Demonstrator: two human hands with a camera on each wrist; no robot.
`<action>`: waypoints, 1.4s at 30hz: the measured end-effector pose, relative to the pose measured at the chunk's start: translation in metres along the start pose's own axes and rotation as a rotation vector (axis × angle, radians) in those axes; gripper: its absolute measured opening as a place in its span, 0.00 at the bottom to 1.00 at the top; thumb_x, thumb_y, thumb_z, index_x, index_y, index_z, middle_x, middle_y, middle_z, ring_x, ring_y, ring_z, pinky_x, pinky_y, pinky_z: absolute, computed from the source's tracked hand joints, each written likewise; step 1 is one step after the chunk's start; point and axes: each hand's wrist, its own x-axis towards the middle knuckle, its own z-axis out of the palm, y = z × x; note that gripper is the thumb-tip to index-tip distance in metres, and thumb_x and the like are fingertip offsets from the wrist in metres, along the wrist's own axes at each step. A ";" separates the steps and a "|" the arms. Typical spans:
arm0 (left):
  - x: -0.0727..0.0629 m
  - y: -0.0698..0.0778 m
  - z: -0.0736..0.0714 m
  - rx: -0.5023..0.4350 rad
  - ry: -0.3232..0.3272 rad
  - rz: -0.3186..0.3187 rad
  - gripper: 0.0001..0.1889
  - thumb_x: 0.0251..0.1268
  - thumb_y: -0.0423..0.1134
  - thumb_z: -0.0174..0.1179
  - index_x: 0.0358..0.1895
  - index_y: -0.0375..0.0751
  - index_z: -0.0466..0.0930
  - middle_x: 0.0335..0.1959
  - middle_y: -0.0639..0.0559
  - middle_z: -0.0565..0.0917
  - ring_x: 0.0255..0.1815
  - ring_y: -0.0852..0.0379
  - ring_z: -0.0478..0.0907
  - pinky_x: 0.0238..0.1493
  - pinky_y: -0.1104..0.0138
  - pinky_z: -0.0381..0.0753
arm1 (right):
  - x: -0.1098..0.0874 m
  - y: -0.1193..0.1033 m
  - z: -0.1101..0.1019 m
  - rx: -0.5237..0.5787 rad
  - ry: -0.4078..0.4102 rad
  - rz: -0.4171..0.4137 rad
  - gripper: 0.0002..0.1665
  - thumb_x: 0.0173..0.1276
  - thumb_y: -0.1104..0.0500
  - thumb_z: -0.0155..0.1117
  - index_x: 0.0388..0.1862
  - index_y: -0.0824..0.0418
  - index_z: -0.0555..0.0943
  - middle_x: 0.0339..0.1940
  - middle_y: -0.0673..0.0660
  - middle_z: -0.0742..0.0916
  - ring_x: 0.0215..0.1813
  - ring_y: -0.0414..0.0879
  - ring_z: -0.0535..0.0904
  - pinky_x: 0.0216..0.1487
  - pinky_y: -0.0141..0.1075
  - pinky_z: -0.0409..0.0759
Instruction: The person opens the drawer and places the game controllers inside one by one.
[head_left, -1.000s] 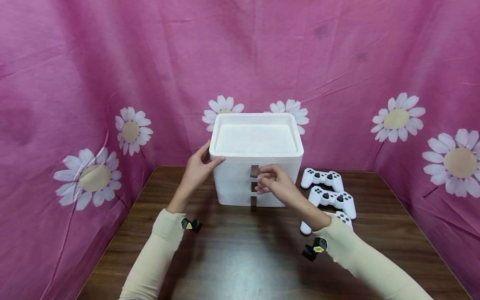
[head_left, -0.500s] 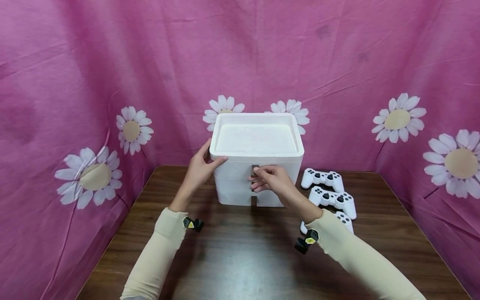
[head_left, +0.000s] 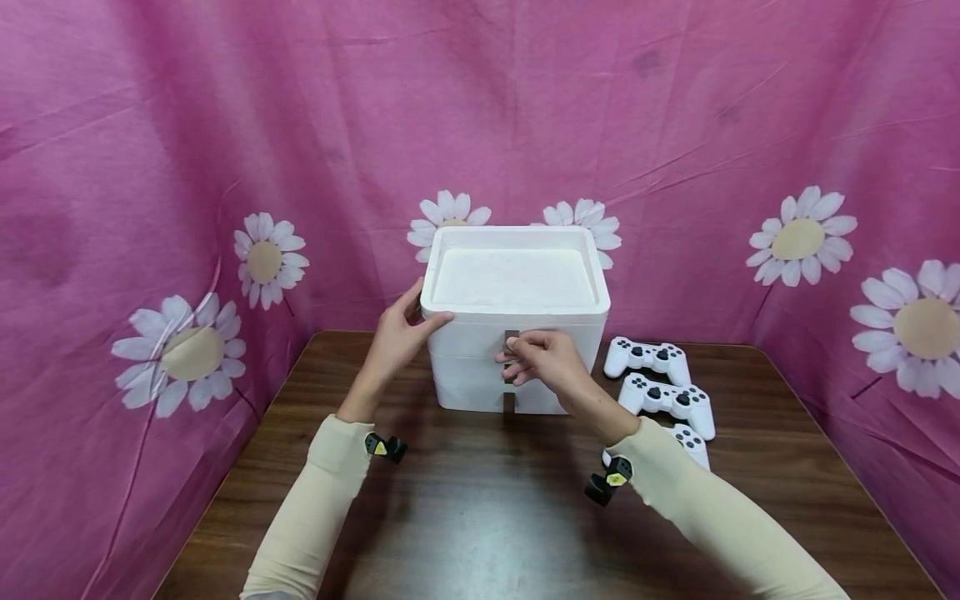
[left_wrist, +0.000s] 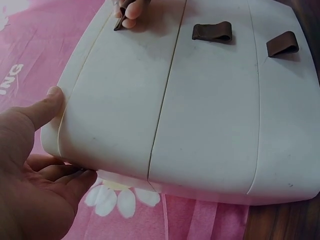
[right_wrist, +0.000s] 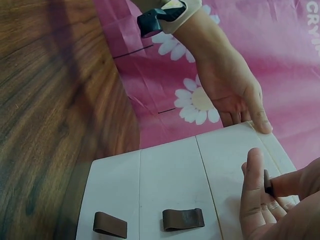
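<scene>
The right hand (head_left: 551, 360) pinches the top brown pull tab (head_left: 512, 334) between thumb and fingers. The left hand (head_left: 401, 329) grips the upper left corner of the white drawer unit (head_left: 468, 379), thumb on the front, fingers round the side. The unit stands on the wooden table (head_left: 480, 517), its drawers closed; to its right lie three white game controllers (head_left: 667, 402), the nearest partly hidden by the right sleeve (head_left: 705, 492). Pink daisy cloth (head_left: 480, 108) hangs behind.

**R hand (head_left: 551, 362) pinching, L hand (head_left: 393, 337) well apart**

R thumb (right_wrist: 290, 183) at the grip, lower R fingers (head_left: 516, 373) just below. L hand left of grip, L thumb (left_wrist: 42, 110) split from bent fingers (left_wrist: 80, 185). L forearm (head_left: 311, 508) & R forearm (head_left: 720, 517) angle in twd grip.
</scene>
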 end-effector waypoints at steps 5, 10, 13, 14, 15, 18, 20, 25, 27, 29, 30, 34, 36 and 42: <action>0.000 0.000 -0.001 0.012 -0.005 -0.011 0.46 0.69 0.48 0.75 0.85 0.45 0.61 0.83 0.44 0.68 0.82 0.49 0.68 0.79 0.49 0.75 | -0.003 0.001 -0.002 -0.006 -0.008 -0.004 0.17 0.83 0.61 0.60 0.54 0.77 0.84 0.43 0.66 0.94 0.30 0.39 0.90 0.33 0.33 0.91; 0.003 0.001 -0.004 0.014 -0.010 -0.039 0.45 0.69 0.46 0.75 0.85 0.43 0.61 0.83 0.43 0.68 0.81 0.48 0.69 0.79 0.50 0.75 | -0.012 -0.001 -0.002 -0.020 -0.030 0.000 0.17 0.82 0.63 0.60 0.54 0.78 0.85 0.39 0.61 0.95 0.30 0.38 0.90 0.31 0.32 0.90; 0.004 0.002 -0.005 0.011 -0.024 -0.048 0.45 0.70 0.44 0.74 0.85 0.42 0.61 0.83 0.42 0.67 0.83 0.48 0.67 0.81 0.51 0.72 | -0.018 -0.001 -0.001 -0.019 -0.035 0.007 0.16 0.81 0.63 0.61 0.53 0.78 0.85 0.37 0.60 0.95 0.29 0.39 0.90 0.30 0.32 0.89; 0.004 0.003 -0.006 0.010 -0.029 -0.047 0.44 0.70 0.44 0.74 0.85 0.41 0.61 0.83 0.41 0.67 0.83 0.48 0.66 0.81 0.51 0.71 | -0.020 -0.001 -0.001 -0.020 -0.039 0.006 0.16 0.81 0.64 0.61 0.53 0.78 0.85 0.37 0.61 0.95 0.28 0.39 0.90 0.29 0.32 0.89; 0.005 0.003 -0.006 0.008 -0.032 -0.047 0.44 0.70 0.44 0.73 0.85 0.41 0.61 0.83 0.41 0.66 0.83 0.47 0.66 0.82 0.51 0.70 | -0.022 -0.001 -0.001 -0.024 -0.040 0.004 0.16 0.81 0.64 0.61 0.53 0.78 0.85 0.37 0.61 0.95 0.28 0.40 0.90 0.29 0.32 0.89; 0.006 0.004 -0.007 0.000 -0.047 -0.042 0.44 0.70 0.42 0.73 0.85 0.41 0.60 0.84 0.40 0.66 0.83 0.46 0.66 0.83 0.50 0.69 | -0.029 -0.001 0.000 -0.032 -0.049 0.004 0.16 0.80 0.65 0.61 0.53 0.77 0.86 0.37 0.63 0.95 0.27 0.41 0.90 0.27 0.33 0.88; 0.006 0.005 -0.008 -0.009 -0.057 -0.038 0.44 0.71 0.41 0.72 0.85 0.41 0.60 0.84 0.40 0.66 0.83 0.45 0.66 0.83 0.49 0.68 | -0.033 0.000 0.000 -0.039 -0.059 0.001 0.16 0.79 0.64 0.61 0.53 0.77 0.86 0.37 0.63 0.94 0.27 0.41 0.90 0.26 0.33 0.87; 0.007 0.007 -0.009 -0.016 -0.069 -0.055 0.43 0.71 0.41 0.72 0.85 0.44 0.60 0.83 0.42 0.67 0.81 0.45 0.69 0.80 0.49 0.73 | -0.043 0.000 0.002 -0.036 -0.095 -0.012 0.16 0.79 0.64 0.63 0.52 0.79 0.86 0.38 0.65 0.94 0.28 0.43 0.90 0.24 0.34 0.87; 0.007 0.007 -0.009 -0.018 -0.069 -0.068 0.43 0.71 0.42 0.73 0.85 0.45 0.61 0.83 0.42 0.67 0.79 0.45 0.71 0.78 0.50 0.76 | -0.048 0.001 0.002 -0.034 -0.110 -0.016 0.16 0.79 0.64 0.63 0.51 0.79 0.86 0.38 0.65 0.94 0.27 0.43 0.90 0.23 0.34 0.86; 0.007 0.008 -0.009 -0.015 -0.068 -0.079 0.44 0.70 0.42 0.73 0.85 0.45 0.61 0.83 0.43 0.68 0.78 0.45 0.72 0.76 0.49 0.77 | -0.052 0.001 0.003 -0.031 -0.118 -0.013 0.16 0.79 0.63 0.63 0.51 0.78 0.86 0.37 0.64 0.94 0.27 0.43 0.90 0.22 0.34 0.86; 0.007 0.008 -0.010 -0.016 -0.071 -0.082 0.44 0.70 0.43 0.73 0.85 0.45 0.61 0.83 0.43 0.68 0.78 0.45 0.73 0.75 0.49 0.78 | -0.054 0.001 0.003 -0.029 -0.122 -0.013 0.16 0.79 0.63 0.63 0.51 0.78 0.87 0.37 0.64 0.94 0.27 0.43 0.90 0.22 0.34 0.85; 0.006 0.008 -0.010 -0.011 -0.070 -0.089 0.45 0.69 0.43 0.74 0.85 0.46 0.61 0.82 0.44 0.69 0.77 0.45 0.74 0.73 0.49 0.81 | -0.063 0.001 0.003 -0.030 -0.139 -0.015 0.16 0.79 0.63 0.63 0.51 0.78 0.87 0.36 0.63 0.94 0.27 0.43 0.89 0.21 0.34 0.85; 0.006 0.008 -0.010 -0.013 -0.070 -0.091 0.44 0.69 0.43 0.74 0.85 0.47 0.61 0.82 0.44 0.70 0.76 0.45 0.75 0.71 0.49 0.82 | -0.068 0.001 0.003 -0.032 -0.148 -0.016 0.17 0.80 0.63 0.62 0.51 0.78 0.86 0.37 0.64 0.94 0.26 0.43 0.89 0.21 0.34 0.85; 0.007 0.006 -0.011 -0.004 -0.072 -0.085 0.44 0.68 0.45 0.75 0.84 0.50 0.62 0.82 0.45 0.70 0.76 0.45 0.76 0.70 0.49 0.83 | -0.082 0.000 0.003 -0.030 -0.159 -0.011 0.17 0.79 0.63 0.63 0.50 0.79 0.86 0.37 0.65 0.94 0.26 0.42 0.88 0.20 0.34 0.84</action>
